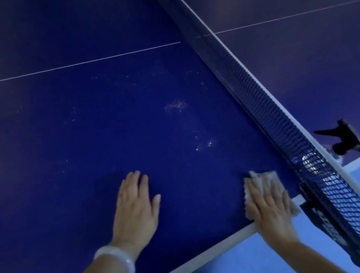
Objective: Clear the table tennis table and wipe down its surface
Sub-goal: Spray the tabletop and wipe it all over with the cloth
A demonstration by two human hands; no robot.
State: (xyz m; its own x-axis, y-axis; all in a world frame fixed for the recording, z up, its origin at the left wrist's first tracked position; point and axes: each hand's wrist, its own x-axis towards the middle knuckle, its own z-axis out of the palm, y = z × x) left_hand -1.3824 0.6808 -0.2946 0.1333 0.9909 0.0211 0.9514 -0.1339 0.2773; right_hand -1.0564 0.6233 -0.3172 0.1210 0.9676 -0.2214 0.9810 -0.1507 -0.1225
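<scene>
Because the cloth (pixel 263 190) is soft, light and limp, I press it flat under my right hand (pixel 271 209), fingers straight, at the table's (pixel 77 129) near edge beside the net (pixel 260 96). My left hand (pixel 136 208) rests flat, holding nothing. The net clamp's (pixel 327 226) white lettering is unreadable.

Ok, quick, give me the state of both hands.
Left hand: open, flat on the table, holding nothing.
Right hand: open, fingers straight, pressing the cloth on the table by the net.
</scene>
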